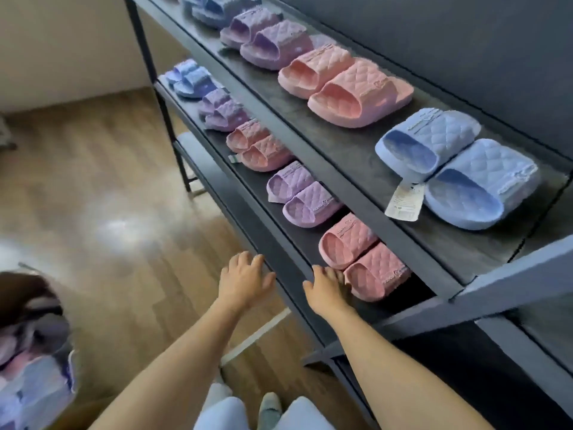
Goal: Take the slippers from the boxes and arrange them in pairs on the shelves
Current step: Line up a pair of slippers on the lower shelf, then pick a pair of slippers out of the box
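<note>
We should nudge the near pink slipper [376,279] square with its mate [348,240] at eleven o'clock, right hand [327,290] grip apart, fingertips touching; left hand [245,280] grip apart, empty.

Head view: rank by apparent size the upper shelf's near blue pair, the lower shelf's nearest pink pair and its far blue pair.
1. near blue pair
2. nearest pink pair
3. far blue pair
Nearness to the camera likely causes this; true sizes cannot be ranked.
</note>
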